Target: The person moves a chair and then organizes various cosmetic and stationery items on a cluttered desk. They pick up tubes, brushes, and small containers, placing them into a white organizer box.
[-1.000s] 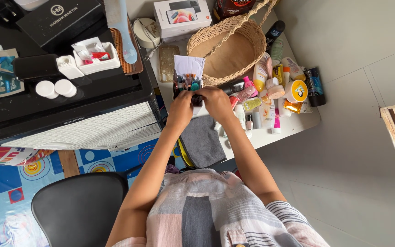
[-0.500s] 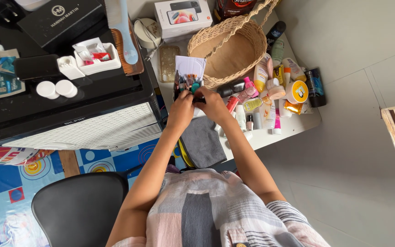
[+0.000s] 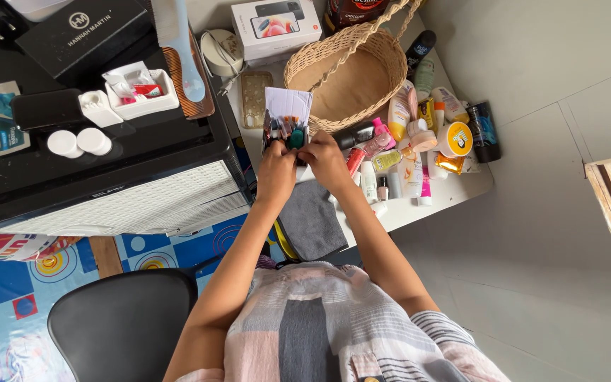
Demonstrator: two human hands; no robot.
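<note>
My left hand (image 3: 277, 164) and my right hand (image 3: 324, 160) meet over a small white box (image 3: 288, 106) packed with several nail polish bottles (image 3: 286, 129) on the white table (image 3: 454, 189). The fingers of both hands grip the box's near side, with a teal-capped bottle (image 3: 296, 138) between them. A wicker basket (image 3: 351, 74) stands just behind and to the right of the box. Whether a single bottle is pinched I cannot tell.
Several cosmetic tubes and bottles (image 3: 419, 141) lie right of my hands. A grey cloth (image 3: 310, 219) lies under my wrists. A black cabinet (image 3: 93, 155) with small containers stands to the left, a phone box (image 3: 276, 27) at the back, a black chair (image 3: 121, 325) below.
Both hands have stayed on the box of bottles; the fingers shifted slightly around the teal-capped bottle. Nothing else has moved.
</note>
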